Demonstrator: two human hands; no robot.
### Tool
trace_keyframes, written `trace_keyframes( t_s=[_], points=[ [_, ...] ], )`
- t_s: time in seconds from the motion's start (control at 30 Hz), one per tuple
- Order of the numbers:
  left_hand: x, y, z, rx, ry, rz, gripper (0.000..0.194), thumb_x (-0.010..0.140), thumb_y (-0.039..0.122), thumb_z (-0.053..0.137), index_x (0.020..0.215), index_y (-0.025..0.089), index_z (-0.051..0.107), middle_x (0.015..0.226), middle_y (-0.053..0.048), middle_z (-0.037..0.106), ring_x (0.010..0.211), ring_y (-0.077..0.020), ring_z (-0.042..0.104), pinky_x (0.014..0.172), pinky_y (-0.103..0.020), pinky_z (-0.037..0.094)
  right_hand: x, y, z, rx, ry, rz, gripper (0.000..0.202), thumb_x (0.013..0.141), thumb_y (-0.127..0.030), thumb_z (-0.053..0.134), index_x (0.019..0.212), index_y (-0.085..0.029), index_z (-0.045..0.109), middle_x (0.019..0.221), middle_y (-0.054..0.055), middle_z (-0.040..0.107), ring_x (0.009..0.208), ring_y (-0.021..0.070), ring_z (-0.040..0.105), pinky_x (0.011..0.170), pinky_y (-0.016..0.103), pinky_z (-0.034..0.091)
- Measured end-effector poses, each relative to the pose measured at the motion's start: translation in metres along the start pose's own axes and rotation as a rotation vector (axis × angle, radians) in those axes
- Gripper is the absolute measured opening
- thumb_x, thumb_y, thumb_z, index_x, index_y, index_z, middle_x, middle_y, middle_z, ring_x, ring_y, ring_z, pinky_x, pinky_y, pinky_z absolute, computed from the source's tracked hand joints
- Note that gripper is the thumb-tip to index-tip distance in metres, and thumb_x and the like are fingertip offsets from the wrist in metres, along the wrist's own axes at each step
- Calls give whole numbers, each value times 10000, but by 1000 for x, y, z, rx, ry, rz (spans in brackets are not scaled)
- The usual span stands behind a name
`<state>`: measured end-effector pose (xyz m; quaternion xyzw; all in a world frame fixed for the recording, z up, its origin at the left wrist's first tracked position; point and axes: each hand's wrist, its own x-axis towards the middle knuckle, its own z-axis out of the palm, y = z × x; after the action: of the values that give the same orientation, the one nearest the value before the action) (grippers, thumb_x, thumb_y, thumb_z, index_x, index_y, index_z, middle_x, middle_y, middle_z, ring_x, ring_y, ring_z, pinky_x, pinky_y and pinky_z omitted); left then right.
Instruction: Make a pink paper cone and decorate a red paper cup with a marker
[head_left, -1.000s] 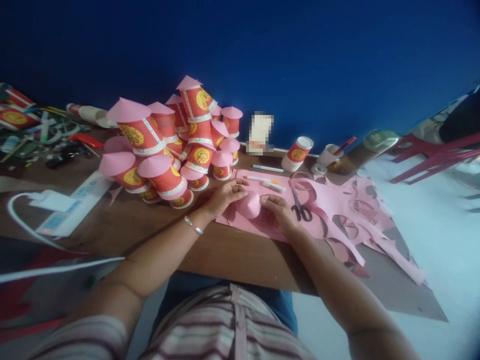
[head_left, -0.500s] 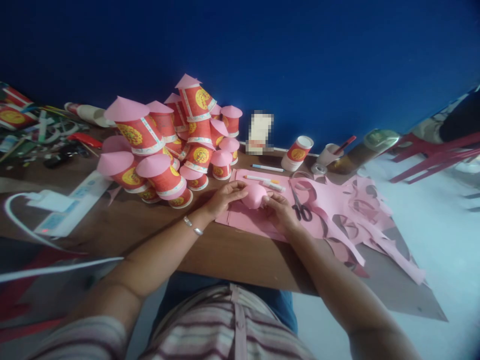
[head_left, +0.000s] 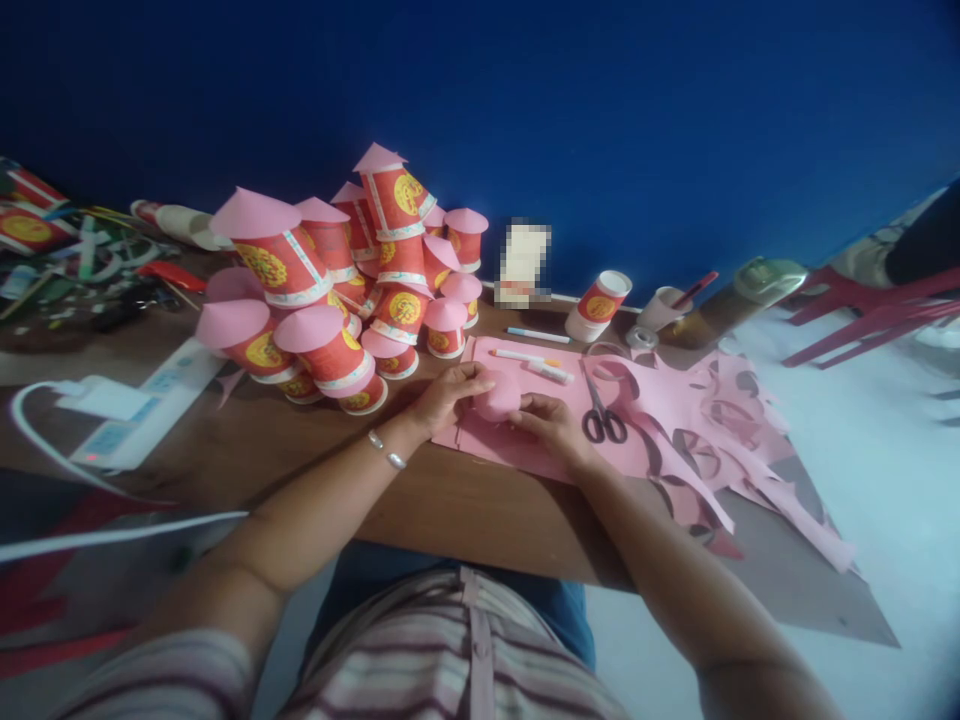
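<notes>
Between my two hands is a small curved piece of pink paper, bent into a rounded, cone-like shape. My left hand pinches its left edge between thumb and fingers. On the other side, the fingertips of my right hand grip its lower right edge. Beneath them lies a stack of pink paper sheets. Dark-handled scissors rest on the sheets just right of my right hand. A marker and a white glue-like tube lie behind the held piece.
Several red paper cups with pink cone tops are piled at left. Pink paper offcuts spread over the right side. Against the wall stand a red-and-white cup and a bottle. A power strip lies at far left.
The pink paper piece has shifted slightly left and turned between my fingers. My right hand has moved left with it, leaving the scissors' handles more exposed.
</notes>
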<state>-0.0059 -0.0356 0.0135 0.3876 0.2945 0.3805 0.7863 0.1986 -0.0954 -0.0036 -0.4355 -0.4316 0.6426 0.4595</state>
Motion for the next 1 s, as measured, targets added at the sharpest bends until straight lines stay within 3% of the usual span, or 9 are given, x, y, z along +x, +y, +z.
trace_keyframes(
  t_s=[0.23, 0.37, 0.67, 0.9, 1.0],
  points=[
    [-1, 2, 5, 28, -13, -58, 441, 566, 304, 978, 739, 141, 607, 641, 29, 643, 581, -81, 562, 598, -219, 411, 2, -1, 0, -57, 96, -76, 406, 710, -577, 921, 769, -207, 765, 714, -6, 716, 654, 132, 579, 653, 267, 444],
    [1, 1, 5, 1, 3, -55, 414, 605, 362, 960, 736, 128, 645, 660, -1, 673, 602, -97, 580, 611, -230, 418, 5, 2, -2, 22, 129, -48, 404, 702, -562, 931, 734, -200, 755, 677, 6, 707, 621, 130, 570, 604, 257, 425],
    [4, -2, -1, -35, 20, -55, 375, 644, 364, 939, 761, 127, 673, 685, -37, 713, 642, -150, 649, 659, -272, 494, 4, -6, 2, 170, 83, 38, 413, 689, -537, 930, 674, -191, 706, 582, 33, 684, 531, 140, 565, 516, 260, 426],
    [3, -3, -1, -53, -85, -70, 372, 706, 400, 916, 798, 123, 685, 695, -64, 722, 628, -169, 661, 625, -280, 490, 5, -6, 0, 203, 69, 45, 433, 670, -517, 954, 672, -197, 662, 587, 13, 679, 566, 152, 630, 576, 267, 491],
    [4, -4, -1, -50, -60, -80, 377, 680, 375, 934, 824, 121, 696, 720, -69, 735, 630, -163, 662, 594, -260, 466, 5, -3, -1, 172, 76, 68, 447, 672, -554, 947, 709, -194, 685, 595, 21, 696, 517, 135, 588, 518, 252, 445]
  ],
)
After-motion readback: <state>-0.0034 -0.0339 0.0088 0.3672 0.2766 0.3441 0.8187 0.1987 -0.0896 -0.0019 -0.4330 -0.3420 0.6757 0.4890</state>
